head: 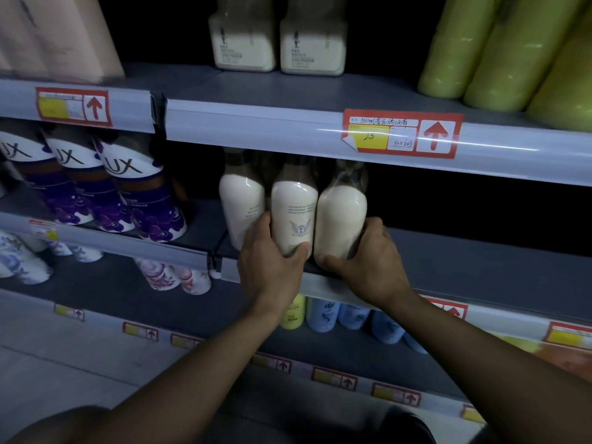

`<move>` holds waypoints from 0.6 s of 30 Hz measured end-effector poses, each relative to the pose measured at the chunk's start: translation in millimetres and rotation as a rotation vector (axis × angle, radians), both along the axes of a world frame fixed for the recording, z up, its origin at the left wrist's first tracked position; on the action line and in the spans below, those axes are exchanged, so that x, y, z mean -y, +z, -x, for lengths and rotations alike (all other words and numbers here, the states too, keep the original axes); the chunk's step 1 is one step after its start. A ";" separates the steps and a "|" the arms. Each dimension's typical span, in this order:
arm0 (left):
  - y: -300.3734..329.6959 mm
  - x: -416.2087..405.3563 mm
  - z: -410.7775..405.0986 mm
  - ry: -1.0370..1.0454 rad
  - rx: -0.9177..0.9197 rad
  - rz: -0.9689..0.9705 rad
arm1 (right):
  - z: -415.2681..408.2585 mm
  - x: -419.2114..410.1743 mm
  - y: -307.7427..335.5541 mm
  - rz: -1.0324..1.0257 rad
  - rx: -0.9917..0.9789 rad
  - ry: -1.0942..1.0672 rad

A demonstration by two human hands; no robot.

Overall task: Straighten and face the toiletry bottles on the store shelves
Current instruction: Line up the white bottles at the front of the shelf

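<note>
Three cream-white bottles stand side by side at the front of the grey middle shelf [448,267]. My left hand [269,261] grips the base of the middle bottle [294,213], whose crest label faces me. My right hand [371,254] grips the lower part of the right bottle [341,216], which shows a plain side. The left bottle [240,203] stands just behind my left hand's fingers, its printed text turned to the right. All three caps are hidden under the shelf rail above.
Purple-and-white LUX bottles [128,187] lean in a row to the left. Two square cream bottles [275,43] and green bottles [499,59] stand on the shelf above. Blue and yellow bottles [323,315] fill the shelf below. The rails carry red price tags [402,134].
</note>
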State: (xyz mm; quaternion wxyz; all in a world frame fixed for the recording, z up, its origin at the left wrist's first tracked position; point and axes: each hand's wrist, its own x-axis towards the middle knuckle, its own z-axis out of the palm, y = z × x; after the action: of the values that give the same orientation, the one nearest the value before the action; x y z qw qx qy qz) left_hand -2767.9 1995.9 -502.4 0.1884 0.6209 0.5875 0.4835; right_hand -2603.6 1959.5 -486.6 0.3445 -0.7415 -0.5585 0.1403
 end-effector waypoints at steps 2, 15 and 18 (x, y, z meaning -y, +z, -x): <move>-1.8 -0.8 -0.8 0.009 0.007 -0.007 | 1.3 -0.3 -1.0 -0.004 0.009 -0.004; -17.6 -10.0 -3.8 0.022 0.086 -0.046 | 3.4 1.9 -3.4 -0.032 -0.038 -0.005; -18.7 -10.1 -3.6 0.017 0.092 -0.049 | 1.8 2.4 -3.8 -0.032 -0.071 -0.003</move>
State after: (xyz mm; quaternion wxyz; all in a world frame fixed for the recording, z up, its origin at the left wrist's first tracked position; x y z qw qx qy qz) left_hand -2764.3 2006.0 -521.1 0.1959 0.5972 0.5716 0.5275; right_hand -2605.5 1957.1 -490.4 0.3762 -0.7313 -0.5469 0.1571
